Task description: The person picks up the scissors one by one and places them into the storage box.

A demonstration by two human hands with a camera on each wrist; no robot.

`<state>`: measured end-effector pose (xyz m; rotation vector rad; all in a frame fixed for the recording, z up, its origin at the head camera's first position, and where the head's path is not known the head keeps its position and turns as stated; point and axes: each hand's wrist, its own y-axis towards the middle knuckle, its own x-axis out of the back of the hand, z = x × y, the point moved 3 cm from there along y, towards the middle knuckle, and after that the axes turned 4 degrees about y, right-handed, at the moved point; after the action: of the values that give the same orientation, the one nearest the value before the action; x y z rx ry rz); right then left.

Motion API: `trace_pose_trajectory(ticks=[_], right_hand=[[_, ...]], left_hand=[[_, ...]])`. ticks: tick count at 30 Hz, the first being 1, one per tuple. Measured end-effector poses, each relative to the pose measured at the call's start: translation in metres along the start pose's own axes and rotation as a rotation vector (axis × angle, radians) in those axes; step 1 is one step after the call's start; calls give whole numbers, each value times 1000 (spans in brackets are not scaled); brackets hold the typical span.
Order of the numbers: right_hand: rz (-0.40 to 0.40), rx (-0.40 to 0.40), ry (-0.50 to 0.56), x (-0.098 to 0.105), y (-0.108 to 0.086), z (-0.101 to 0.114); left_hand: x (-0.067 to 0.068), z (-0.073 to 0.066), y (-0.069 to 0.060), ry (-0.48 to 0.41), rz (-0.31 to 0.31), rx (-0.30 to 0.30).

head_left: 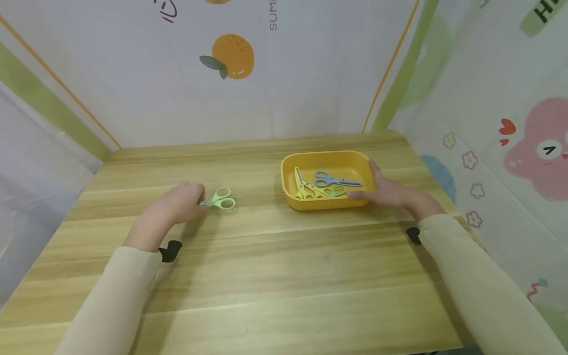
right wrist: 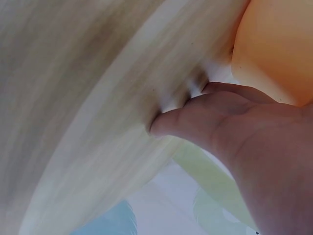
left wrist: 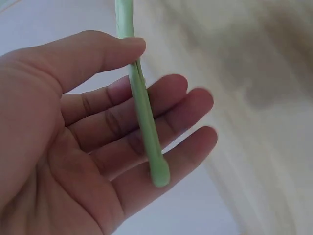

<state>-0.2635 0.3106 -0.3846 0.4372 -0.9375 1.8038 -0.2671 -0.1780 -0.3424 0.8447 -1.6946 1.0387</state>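
Note:
In the head view my left hand [head_left: 184, 202] pinches light green scissors [head_left: 222, 201] above the left part of the table, handle loops pointing right. Seen from the left wrist, the thumb presses a slim green part of the scissors [left wrist: 146, 117] against the fingers. My right hand [head_left: 390, 191] holds the right end of a yellow plastic box [head_left: 326, 203], thumb at the front rim and fingers along the outer side. Inside the box lie blue scissors [head_left: 339, 182], yellow scissors [head_left: 317, 189] and a green pair [head_left: 338, 191]. In the right wrist view, fingertips of the right hand [right wrist: 234, 117] reach down by the tabletop.
The wood-grain table [head_left: 266, 286] carries the box toward its back right. A white printed curtain [head_left: 301, 84] hangs behind it, with another printed sheet [head_left: 479, 133] along the right. Black wrist mounts [head_left: 170, 251] sit by both sleeves.

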Motion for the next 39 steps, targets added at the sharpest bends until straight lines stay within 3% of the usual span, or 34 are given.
trace_pose_trajectory(ticks=[18, 22, 30, 39], right_hand=[[6, -9, -12, -3, -3, 1], [2, -5, -15, -2, -2, 1], [1, -5, -13, -2, 1, -3], [-3, -2, -19, -2, 3, -5]], left_hand=[[35, -52, 18, 28, -42, -107], [46, -66, 23, 53, -58, -157], [68, -97, 41, 111, -31, -215], [78, -134, 61, 206, -24, -276]])
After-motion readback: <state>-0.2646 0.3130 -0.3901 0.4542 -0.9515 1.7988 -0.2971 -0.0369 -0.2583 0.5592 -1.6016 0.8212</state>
